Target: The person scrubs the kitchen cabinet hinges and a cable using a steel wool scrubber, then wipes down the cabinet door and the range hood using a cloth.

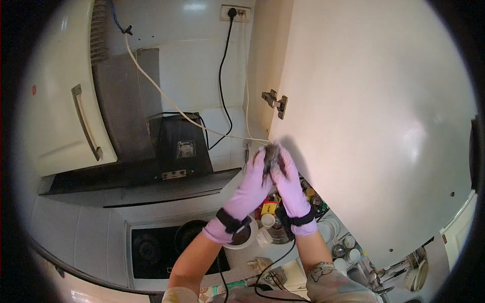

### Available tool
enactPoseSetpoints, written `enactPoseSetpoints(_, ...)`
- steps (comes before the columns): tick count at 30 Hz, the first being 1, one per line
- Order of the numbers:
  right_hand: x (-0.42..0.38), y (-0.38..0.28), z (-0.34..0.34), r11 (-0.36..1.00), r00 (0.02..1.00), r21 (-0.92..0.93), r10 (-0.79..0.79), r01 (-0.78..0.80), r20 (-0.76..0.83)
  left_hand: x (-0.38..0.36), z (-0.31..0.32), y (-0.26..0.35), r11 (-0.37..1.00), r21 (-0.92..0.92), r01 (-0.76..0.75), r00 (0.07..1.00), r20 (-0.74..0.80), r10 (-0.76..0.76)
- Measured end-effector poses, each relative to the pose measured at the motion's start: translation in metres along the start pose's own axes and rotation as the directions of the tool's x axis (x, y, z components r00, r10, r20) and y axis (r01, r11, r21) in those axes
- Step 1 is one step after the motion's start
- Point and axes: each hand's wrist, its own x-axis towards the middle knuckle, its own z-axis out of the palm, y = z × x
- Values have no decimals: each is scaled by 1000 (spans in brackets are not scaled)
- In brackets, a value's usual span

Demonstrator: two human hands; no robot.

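My left hand point(252, 177) and my right hand point(288, 177), both in pink-lilac rubber gloves with black bands at the wrists, are raised in front of the open cabinet. Between them is a dark grey wad point(271, 157) that looks like steel wool, slightly blurred. Fingers of both hands close on it from either side, partly covering it. Just to the right stands the white cabinet door point(374, 116), its metal hinge point(275, 102) above my hands. A pale cable point(202, 126) runs down to the wall behind my fingers.
A black range hood point(179, 146) hangs at the left above the black gas stove point(151, 252). Below my hands, the counter holds a white bowl point(247, 237), a yellow box point(269, 207), jars and dishes. A black power cord point(222, 76) drops from the wall socket point(235, 13).
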Motion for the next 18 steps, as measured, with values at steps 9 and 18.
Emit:
enactPoseSetpoints(9, 73, -51, 24, 893, 999, 448, 49, -45, 2, 143, -82, 33, 945, 229, 233, 921, 259, -290)
enactPoseSetpoints(18, 27, 32, 20, 942, 968, 234, 251, -241, -13, 236, -61, 11, 936, 232, 266, 913, 251, -322)
